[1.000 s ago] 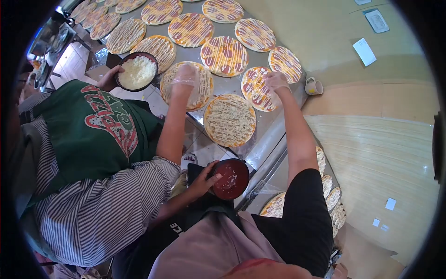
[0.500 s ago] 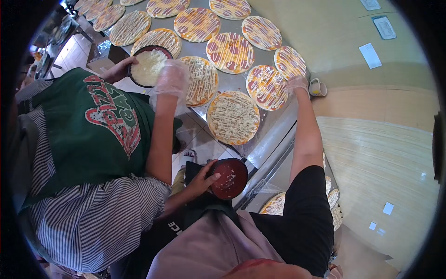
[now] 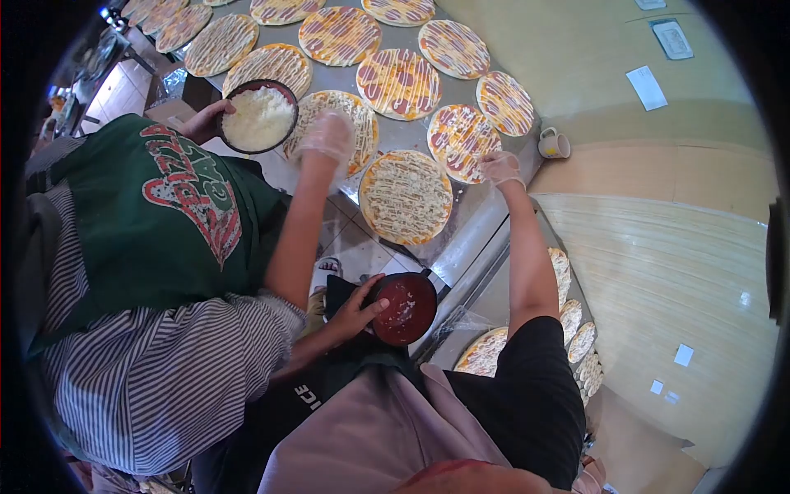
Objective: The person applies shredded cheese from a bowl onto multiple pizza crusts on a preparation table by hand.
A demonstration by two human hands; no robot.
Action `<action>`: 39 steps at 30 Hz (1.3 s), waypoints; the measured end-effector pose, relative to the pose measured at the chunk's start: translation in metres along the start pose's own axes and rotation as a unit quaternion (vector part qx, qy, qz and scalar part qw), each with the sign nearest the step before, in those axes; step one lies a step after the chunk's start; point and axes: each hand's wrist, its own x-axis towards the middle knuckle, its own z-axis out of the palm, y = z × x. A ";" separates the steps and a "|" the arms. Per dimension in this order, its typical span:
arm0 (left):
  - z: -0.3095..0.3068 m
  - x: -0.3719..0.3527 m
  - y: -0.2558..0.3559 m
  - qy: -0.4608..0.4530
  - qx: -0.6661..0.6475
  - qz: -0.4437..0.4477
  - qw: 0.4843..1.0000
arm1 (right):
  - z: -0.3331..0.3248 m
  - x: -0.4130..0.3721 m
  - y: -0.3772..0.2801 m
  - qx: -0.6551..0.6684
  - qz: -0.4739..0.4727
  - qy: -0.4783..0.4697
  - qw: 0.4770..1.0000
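My left hand [image 3: 358, 313] grips the rim of a reddish-brown bowl [image 3: 403, 309], thumb inside, with a few white shreds at its bottom. In a clear plastic glove, my right hand [image 3: 499, 168] is over the right edge of a pizza [image 3: 462, 142] topped with sauce lines and some white shreds. Its fingertips point down, and whether anything is between them is too small to tell. Just left of that lies a pizza [image 3: 406, 198] covered in white shreds.
A co-worker in a green apron [image 3: 197, 181] stands at the left, holding a bowl of white shreds [image 3: 258, 118]; their gloved hand is over another pizza [image 3: 354, 128]. A mug [image 3: 554, 144] stands by the wall. More pizzas [image 3: 482, 352] lie at lower right.
My right hand has moved down and left, from the far-right pizza to the one beside it. The co-worker's gloved hand has moved right, away from their bowl. The view has shifted slightly.
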 end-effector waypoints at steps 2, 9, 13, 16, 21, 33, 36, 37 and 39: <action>-0.001 0.000 -0.003 0.000 -0.005 -0.008 1.000 | -0.012 -0.007 -0.034 -0.023 -0.019 0.016 0.999; -0.002 -0.006 0.004 0.003 0.011 -0.021 1.000 | -0.004 0.053 -0.041 0.069 -0.067 0.048 0.994; -0.004 -0.009 0.005 0.006 -0.005 -0.023 1.000 | -0.013 0.049 -0.049 -0.039 -0.041 0.044 0.997; -0.009 -0.012 0.005 0.005 -0.007 -0.010 1.000 | -0.014 0.042 -0.046 -0.011 0.031 0.029 0.999; -0.012 -0.015 0.008 0.003 -0.004 -0.009 1.000 | -0.016 0.071 0.032 -0.356 -0.183 0.110 0.910; -0.015 -0.010 -0.009 0.007 0.012 0.008 1.000 | -0.044 0.070 -0.016 -0.427 -0.051 0.055 0.901; -0.014 -0.013 -0.005 -0.005 -0.029 -0.013 0.999 | -0.049 0.058 -0.005 -0.458 -0.016 -0.010 0.889; -0.016 -0.013 -0.005 -0.002 -0.010 -0.004 1.000 | -0.043 0.058 0.007 -0.372 0.022 0.030 0.927; -0.014 -0.015 0.001 -0.005 -0.018 -0.002 1.000 | -0.022 0.073 0.060 -0.239 0.004 0.037 0.970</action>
